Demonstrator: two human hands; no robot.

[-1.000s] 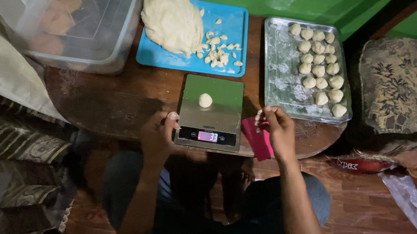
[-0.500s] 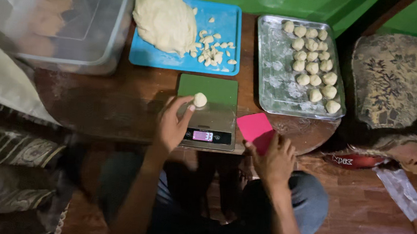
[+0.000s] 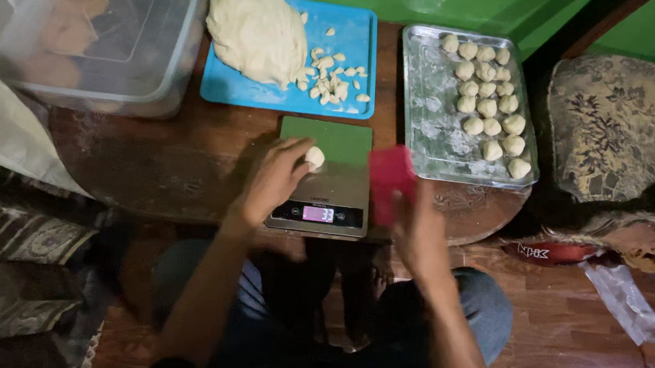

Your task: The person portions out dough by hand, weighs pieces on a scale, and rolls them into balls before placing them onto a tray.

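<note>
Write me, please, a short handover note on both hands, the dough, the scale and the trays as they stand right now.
Left hand: fingers closed on the small dough ball on the kitchen scale.
Right hand: holds the pink scraper, raised beside the scale.
Big dough mass and cut dough bits lie on the blue tray.
Done: more than a dozen rolled balls sit on the floured metal tray.
Left: most of the dough is still unportioned.
</note>
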